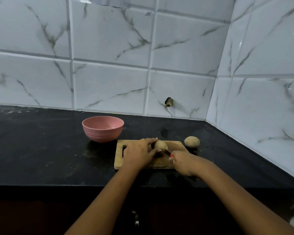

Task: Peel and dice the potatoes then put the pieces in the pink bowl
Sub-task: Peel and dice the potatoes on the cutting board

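A brown potato lies on the wooden cutting board on the black counter. My left hand grips the potato from its left side, fingers curled over the top. My right hand grips a red-handled knife, whose dark blade touches the potato's lower right side. A second, unpeeled potato rests on the counter just right of the board. The pink bowl stands behind and left of the board; nothing shows inside it.
The black counter runs into a corner of white marble-look tiles at the back and right. Its front edge lies just below my forearms. A small dark hole marks the back wall.
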